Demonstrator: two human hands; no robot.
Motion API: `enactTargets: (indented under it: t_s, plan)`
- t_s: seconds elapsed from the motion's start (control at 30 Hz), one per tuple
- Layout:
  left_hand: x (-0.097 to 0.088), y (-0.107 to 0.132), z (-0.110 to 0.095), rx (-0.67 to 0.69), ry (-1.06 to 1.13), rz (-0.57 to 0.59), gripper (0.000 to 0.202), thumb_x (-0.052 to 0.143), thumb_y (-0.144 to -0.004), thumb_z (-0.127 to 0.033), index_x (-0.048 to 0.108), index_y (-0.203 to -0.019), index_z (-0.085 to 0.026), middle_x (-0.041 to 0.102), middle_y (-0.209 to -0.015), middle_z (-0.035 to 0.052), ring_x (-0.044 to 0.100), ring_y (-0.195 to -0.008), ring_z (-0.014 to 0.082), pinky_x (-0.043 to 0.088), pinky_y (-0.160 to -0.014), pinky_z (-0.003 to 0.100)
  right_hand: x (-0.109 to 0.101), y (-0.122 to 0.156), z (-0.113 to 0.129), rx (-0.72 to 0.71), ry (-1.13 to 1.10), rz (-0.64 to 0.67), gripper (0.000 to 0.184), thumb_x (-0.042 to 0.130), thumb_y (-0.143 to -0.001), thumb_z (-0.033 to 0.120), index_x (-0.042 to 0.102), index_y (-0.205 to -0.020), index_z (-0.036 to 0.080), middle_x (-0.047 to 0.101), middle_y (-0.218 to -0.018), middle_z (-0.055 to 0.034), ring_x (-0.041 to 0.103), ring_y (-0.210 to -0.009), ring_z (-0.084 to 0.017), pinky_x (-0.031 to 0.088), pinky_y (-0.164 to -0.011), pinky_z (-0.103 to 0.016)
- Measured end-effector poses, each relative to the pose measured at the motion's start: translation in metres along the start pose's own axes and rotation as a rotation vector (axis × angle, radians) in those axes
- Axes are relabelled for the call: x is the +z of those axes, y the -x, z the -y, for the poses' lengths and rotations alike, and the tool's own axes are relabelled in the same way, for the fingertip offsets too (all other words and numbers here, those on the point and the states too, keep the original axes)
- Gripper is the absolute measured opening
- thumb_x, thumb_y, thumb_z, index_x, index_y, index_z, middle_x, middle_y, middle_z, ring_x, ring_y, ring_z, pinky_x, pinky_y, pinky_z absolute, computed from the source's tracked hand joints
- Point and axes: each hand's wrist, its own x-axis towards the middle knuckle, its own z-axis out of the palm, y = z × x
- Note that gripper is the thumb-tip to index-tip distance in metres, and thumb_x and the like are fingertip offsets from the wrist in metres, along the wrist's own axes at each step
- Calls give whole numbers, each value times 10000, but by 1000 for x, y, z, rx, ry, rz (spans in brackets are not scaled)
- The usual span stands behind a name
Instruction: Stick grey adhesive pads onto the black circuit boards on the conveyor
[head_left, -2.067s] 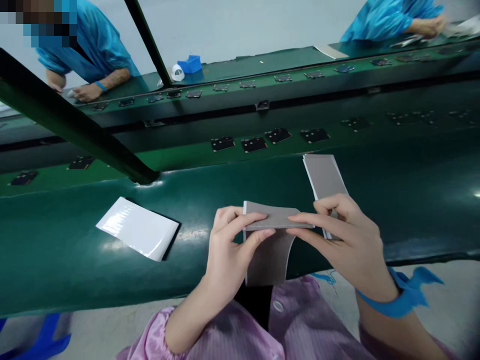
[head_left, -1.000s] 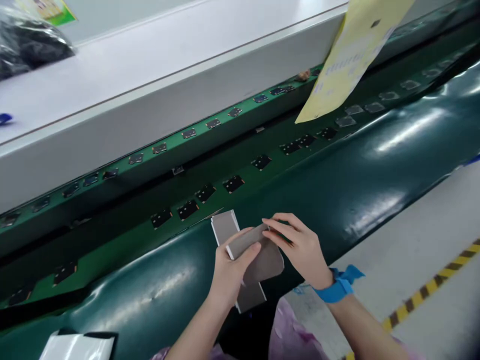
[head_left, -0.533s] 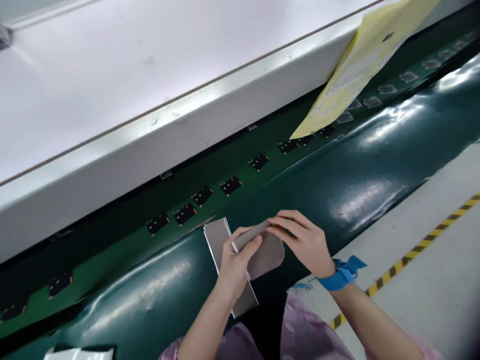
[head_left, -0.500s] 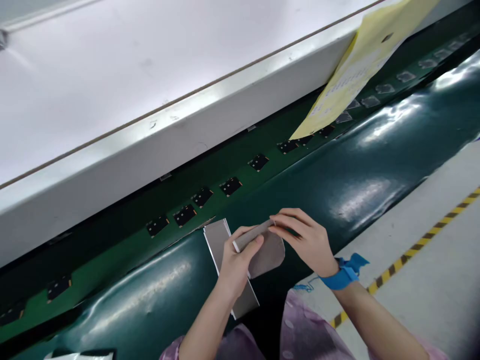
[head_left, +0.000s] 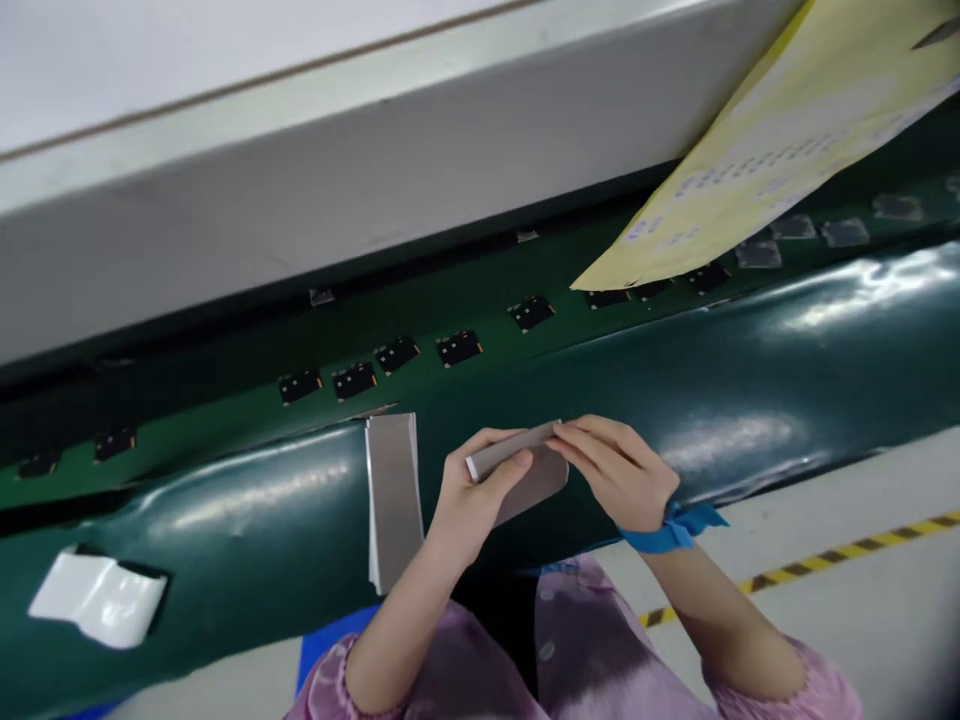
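Note:
My left hand (head_left: 463, 505) is closed around a grey strip with white edges (head_left: 510, 452), its thumb pressed on the near face. Below the strip hangs a wider grey flap with a rounded corner (head_left: 536, 490); whether the two are one piece I cannot tell. At the strip's right end, the fingertips of my right hand (head_left: 628, 478) are pinched on its corner. A blue wrist band (head_left: 671, 530) circles my right wrist. To the left of my left hand lies a stack of long grey strips with white edges (head_left: 395, 500) on the green bench edge.
Several black circuit boards (head_left: 459, 348) lie in a row on the green belt (head_left: 487, 310). Clear plastic pieces (head_left: 844, 232) lie farther right. A yellow printed sheet (head_left: 750, 170) hangs over the belt from a grey ledge (head_left: 337, 180). A shiny white piece (head_left: 101, 595) rests at lower left.
The view has turned, bringing the white piece at lower left fully into sight. Both hands keep the grey strip, and the stack now appears farther left of them.

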Motion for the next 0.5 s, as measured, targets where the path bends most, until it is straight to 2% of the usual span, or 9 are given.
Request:
enactTargets:
  t_s: [0.13,0.27,0.37,0.5]
  plan:
    - [46,0,15,43,-14,-113,109,703,-758,-287,728,-812,-196,709,-819,26,633,-794,185,465,-700,258,-34,-5,-39,-53,11,104,164,641,-843,124,712,-956,220,707,-876,-35,684,-792,-182,619,-739,-292]
    - [80,5,17,51,-69,-137,115,688,-769,-272,733,-842,-196,720,-852,43,643,-827,209,480,-721,278,-63,-14,-57,8,-85,176,132,615,-877,191,707,-951,250,690,-888,-35,671,-753,-171,605,-691,-304]
    - [94,8,11,47,-100,-128,110,676,-782,-257,736,-859,-207,725,-858,40,647,-836,205,487,-735,278,-75,-14,-60,18,-123,139,137,633,-858,163,710,-936,246,684,-861,-29,665,-733,-162,600,-680,-291]
    - [102,8,6,47,-115,-126,108,671,-793,-270,737,-857,-212,730,-866,42,657,-839,207,500,-750,289,-78,-8,-61,38,-98,57,188,643,-843,133,721,-965,252,690,-854,-19,665,-710,-153,606,-686,-274]
